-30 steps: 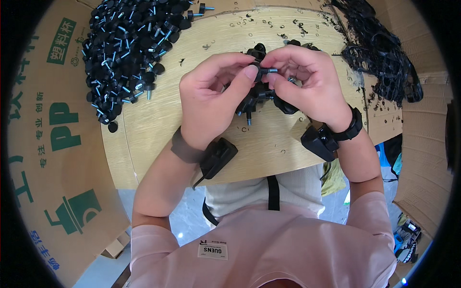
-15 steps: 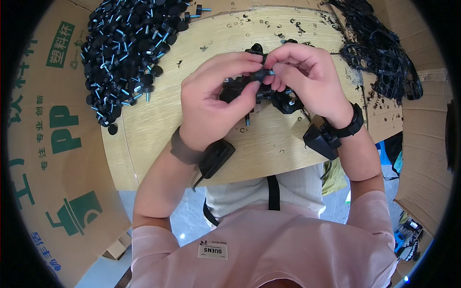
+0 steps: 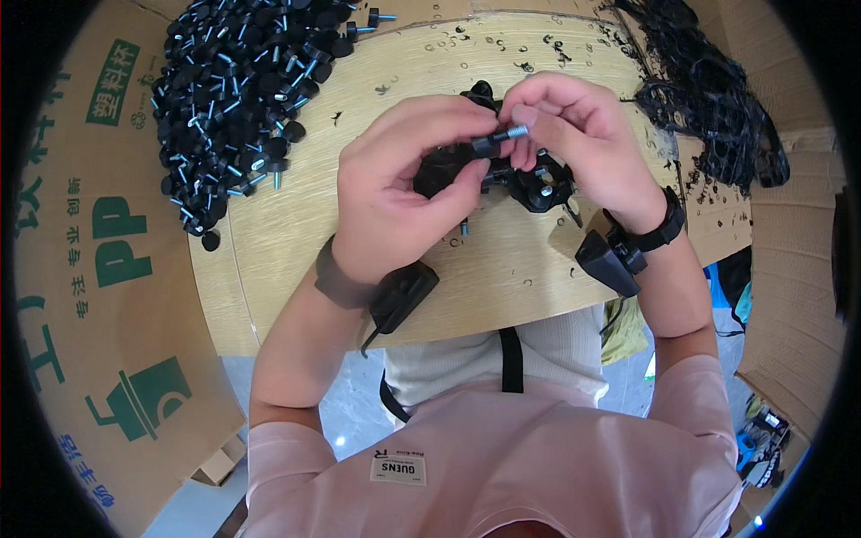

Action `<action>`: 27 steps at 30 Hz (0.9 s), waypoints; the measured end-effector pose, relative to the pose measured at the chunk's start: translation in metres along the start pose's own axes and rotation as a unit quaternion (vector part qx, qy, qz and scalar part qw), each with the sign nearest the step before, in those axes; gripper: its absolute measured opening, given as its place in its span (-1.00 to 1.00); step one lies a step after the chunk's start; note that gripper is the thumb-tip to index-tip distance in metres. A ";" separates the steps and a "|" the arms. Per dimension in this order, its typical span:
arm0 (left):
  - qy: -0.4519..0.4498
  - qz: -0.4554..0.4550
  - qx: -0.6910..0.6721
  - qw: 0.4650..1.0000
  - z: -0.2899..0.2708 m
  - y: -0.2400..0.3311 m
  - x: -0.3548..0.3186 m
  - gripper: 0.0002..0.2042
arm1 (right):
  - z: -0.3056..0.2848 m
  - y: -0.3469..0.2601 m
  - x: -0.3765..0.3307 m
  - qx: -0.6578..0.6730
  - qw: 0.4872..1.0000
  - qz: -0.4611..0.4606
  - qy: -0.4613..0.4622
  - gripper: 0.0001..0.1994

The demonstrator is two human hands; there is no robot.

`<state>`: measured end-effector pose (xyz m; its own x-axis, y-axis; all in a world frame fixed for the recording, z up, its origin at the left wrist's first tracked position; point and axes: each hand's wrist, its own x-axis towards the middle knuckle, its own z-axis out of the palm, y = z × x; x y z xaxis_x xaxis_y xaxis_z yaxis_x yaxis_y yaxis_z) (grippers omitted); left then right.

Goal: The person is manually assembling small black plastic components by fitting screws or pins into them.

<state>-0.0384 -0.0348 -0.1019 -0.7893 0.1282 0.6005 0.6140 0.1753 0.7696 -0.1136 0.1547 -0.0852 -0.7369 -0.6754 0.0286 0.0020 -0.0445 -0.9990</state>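
Black knob screw [image 3: 496, 140] — pinched by both hands' fingers [image 3: 529, 117] | wooden table [image 3: 296, 242] | knob heap [image 3: 238, 99] — left

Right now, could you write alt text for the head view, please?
Both hands, left hand and right hand, pinch a small black knob screw above a wooden table. A heap of black knob screws lies at upper left.

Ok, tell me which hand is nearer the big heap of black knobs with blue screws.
Left. The left hand is just right of the heap, a strip of bare table between them. The right hand is farther right, beyond the left hand.
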 end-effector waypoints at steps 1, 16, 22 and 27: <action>0.044 -0.042 -0.050 0.997 0.004 0.001 0.000 -0.66 | 0.002 0.000 0.000 0.004 0.998 -0.053 0.027 -0.82; -0.010 -0.032 -0.010 0.999 -0.002 -0.005 -0.002 -0.64 | 0.002 0.003 -0.001 -0.085 0.996 -0.018 0.015 -0.88; -0.006 -0.015 0.011 1.000 -0.001 -0.006 -0.003 -0.65 | 0.008 0.004 0.000 -0.279 0.952 -0.117 0.052 -0.90; 0.004 -0.074 0.006 0.997 0.000 -0.004 -0.002 -0.64 | 0.008 0.003 0.000 -0.328 0.929 -0.161 0.054 -0.90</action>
<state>-0.0390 -0.0361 -0.1066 -0.8709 0.0920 0.4827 0.4910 0.2024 0.8473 -0.1087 0.1485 -0.0878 -0.6919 -0.6252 0.3612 -0.6164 0.2508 -0.7465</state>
